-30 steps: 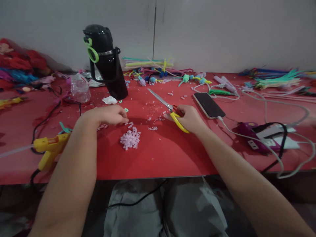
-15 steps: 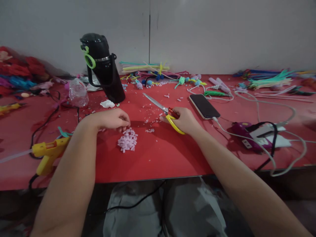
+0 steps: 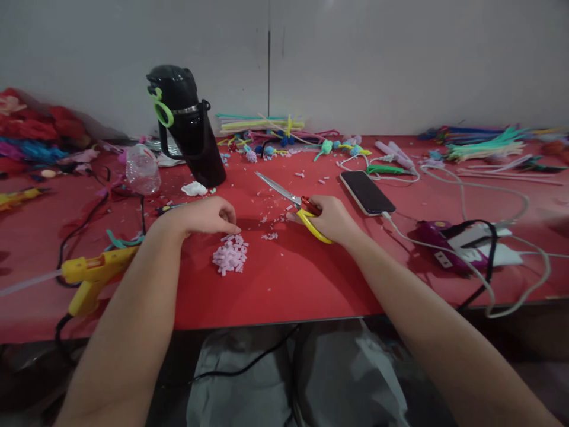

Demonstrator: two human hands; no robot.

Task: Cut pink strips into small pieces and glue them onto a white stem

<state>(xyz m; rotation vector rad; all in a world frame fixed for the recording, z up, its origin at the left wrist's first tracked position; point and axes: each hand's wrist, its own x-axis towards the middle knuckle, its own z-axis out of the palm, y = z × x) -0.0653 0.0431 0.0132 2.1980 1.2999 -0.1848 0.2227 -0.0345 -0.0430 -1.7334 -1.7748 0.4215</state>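
My right hand [image 3: 332, 216] grips a pair of scissors [image 3: 306, 214] with one yellow and one red handle. Their silver blades point up and left, over the red tabletop, and look nearly closed. At the back edge of a small heap of short lilac pieces [image 3: 230, 255], my left hand [image 3: 212, 216] rests with its fingers curled and drawn together. Whether a lilac piece sits between those fingertips is too small to make out. Loose lilac scraps [image 3: 269, 236] lie between the two hands.
A black bottle [image 3: 189, 124] stands behind my left hand, beside a clear plastic bottle [image 3: 142, 169]. A yellow glue gun [image 3: 95, 267] lies by my left forearm. Right of the scissors are a phone [image 3: 368, 193], a purple power strip [image 3: 438, 246] and cables. Pipe cleaners [image 3: 262, 123] line the back.
My left hand has shifted slightly right, its fingertips now at the heap's upper edge. My right hand and the scissors have moved very slightly left.
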